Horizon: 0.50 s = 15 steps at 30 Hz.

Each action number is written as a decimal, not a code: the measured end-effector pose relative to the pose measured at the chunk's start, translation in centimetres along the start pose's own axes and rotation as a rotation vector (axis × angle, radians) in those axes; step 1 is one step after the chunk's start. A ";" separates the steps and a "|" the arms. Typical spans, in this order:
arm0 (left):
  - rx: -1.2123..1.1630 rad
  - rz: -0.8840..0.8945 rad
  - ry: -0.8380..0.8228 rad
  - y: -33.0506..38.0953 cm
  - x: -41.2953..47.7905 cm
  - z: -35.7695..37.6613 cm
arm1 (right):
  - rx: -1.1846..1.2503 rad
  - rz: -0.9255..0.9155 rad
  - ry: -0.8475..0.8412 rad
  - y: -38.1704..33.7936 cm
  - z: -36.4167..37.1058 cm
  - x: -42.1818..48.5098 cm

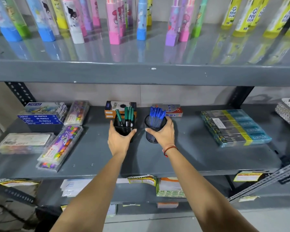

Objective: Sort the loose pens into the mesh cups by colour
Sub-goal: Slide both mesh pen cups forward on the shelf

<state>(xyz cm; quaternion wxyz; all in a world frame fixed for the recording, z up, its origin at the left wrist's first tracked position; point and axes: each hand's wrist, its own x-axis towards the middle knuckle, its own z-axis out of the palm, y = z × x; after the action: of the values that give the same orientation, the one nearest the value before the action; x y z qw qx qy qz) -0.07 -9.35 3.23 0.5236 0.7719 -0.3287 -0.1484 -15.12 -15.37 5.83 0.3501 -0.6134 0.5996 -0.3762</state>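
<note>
The grey metal shelf (199, 158) carries everything here, and both arms reach across its front edge to the middle. Well out to the right of the right hand's grip lies a flat shrink-wrapped pack of pens (234, 127); well out to the left of the left hand's grip sit boxes of oil pastels (42, 118). The left hand (118, 141) is wrapped around the near side of the square mesh cup (124, 125), thumb and fingers closed on its walls, with the green pens (128, 115) standing upright just above that grip. The right hand (164, 133) clasps the round mesh cup (153, 131) the same way, the blue pens (156, 117) bunched in it and leaning a little to the right above the fingers. The two cups stand near each other but apart. No loose pens show on the shelf, so the sorting looks done or nearly so. Each cup should handle as light and stiff, though top-heavy with tall pens; a hold low on the wall, kept level, would seem safest, since tipping could spill the smooth barrels.
</note>
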 end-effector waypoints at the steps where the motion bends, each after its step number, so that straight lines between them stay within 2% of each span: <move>1: -0.017 -0.015 0.013 0.0 -0.1 0.1 | 0.017 -0.001 0.004 0.0 0.0 0.1; 15: -0.052 -0.040 0.150 0.5 -5.5 -2.2 | 0.012 -0.088 0.022 1.4 -2.7 -3.8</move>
<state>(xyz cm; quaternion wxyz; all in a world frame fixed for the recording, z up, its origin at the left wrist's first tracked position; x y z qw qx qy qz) -3.08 -4.26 3.91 0.5635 0.7734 -0.2692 -0.1090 -18.19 -11.52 5.71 0.3302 -0.6330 0.5735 -0.4017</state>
